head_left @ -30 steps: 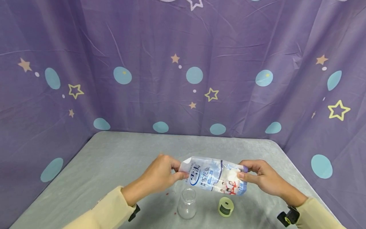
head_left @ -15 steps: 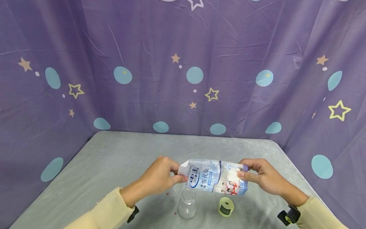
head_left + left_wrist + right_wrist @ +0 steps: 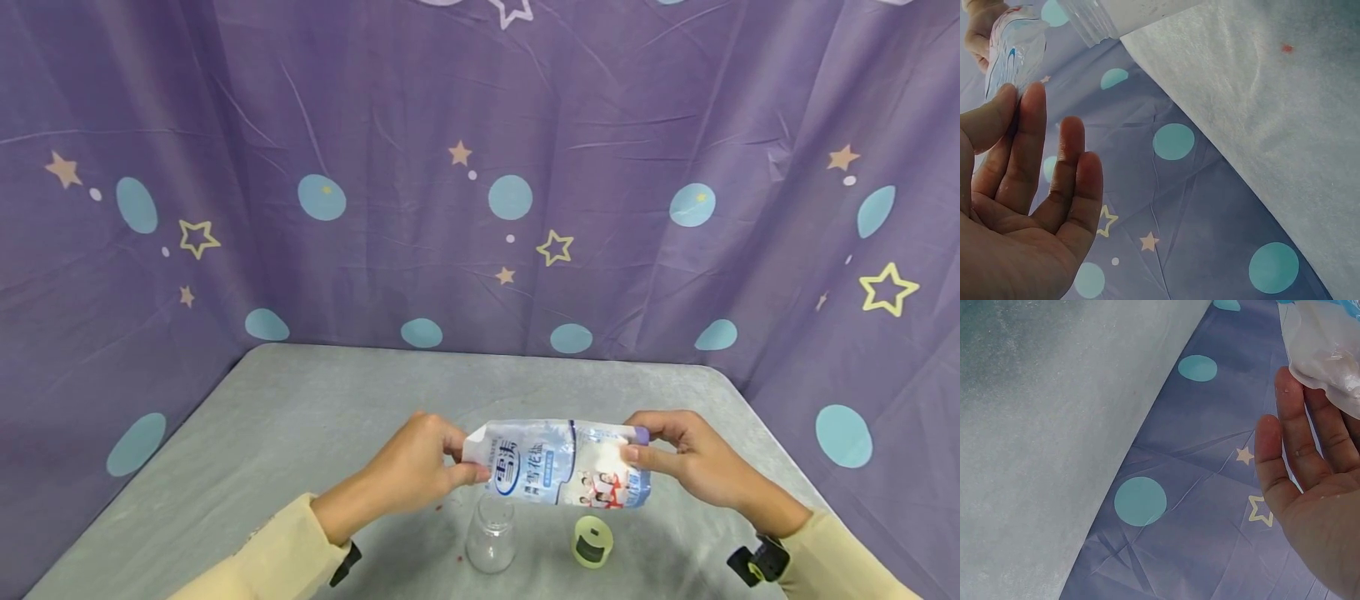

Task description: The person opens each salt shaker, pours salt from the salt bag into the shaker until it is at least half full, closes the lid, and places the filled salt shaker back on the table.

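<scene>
Both hands hold a blue-and-white printed plastic bag of salt point(image 3: 558, 463) sideways above the table. My left hand point(image 3: 420, 462) pinches its left end between thumb and fingers; in the left wrist view two fingers of that hand point(image 3: 1035, 212) stand away from the bag. At the bag's other end my right hand point(image 3: 693, 458) grips the purple-edged corner, thumb on the front. The right wrist view has the bag's pale end point(image 3: 1325, 350) against the fingers. Below the bag's left part stands a clear glass jar point(image 3: 491, 542), its rim partly behind the bag.
A pale green cap-like piece point(image 3: 592, 542) with a dark slot sits on the table right of the jar. Small red specks point(image 3: 439, 507) lie on the grey tabletop point(image 3: 337, 392). A purple curtain point(image 3: 420, 125) with stars and dots hangs around the table.
The bag's left end has shifted slightly left and down with my left hand, and the bag lies more level. The right hand has risen a little. Jar and green piece stay put.
</scene>
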The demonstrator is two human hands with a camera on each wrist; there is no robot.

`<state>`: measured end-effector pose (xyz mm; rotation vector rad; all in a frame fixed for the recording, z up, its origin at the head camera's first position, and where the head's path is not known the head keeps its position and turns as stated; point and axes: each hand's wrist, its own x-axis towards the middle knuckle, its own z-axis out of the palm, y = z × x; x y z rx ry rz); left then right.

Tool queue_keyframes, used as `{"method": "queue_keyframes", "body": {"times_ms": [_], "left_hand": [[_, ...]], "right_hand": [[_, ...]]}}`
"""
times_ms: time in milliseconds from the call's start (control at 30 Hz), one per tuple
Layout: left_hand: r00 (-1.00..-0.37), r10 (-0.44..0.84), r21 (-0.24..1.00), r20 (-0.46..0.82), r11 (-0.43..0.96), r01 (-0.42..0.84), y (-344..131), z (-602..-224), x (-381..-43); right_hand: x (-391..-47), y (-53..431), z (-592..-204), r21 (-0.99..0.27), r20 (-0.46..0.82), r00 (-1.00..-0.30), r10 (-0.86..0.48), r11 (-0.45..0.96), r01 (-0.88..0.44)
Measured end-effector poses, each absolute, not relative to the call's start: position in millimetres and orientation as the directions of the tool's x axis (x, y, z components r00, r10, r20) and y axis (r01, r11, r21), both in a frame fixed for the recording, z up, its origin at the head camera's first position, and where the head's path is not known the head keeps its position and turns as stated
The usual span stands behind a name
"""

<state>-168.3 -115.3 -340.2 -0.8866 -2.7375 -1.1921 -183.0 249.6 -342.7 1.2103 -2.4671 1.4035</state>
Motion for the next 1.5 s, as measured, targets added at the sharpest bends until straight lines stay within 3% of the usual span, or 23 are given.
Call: {"method": "queue_keyframes", "body": {"times_ms": [1500], "left_hand": [[-0.843,0.489,0.709,0.223,0.513,0.484,-124,-359,-167]], "right_hand": [[-183,233,-322,-0.633,0.429,-0.686,-0.588,0.347,-0.692]]}}
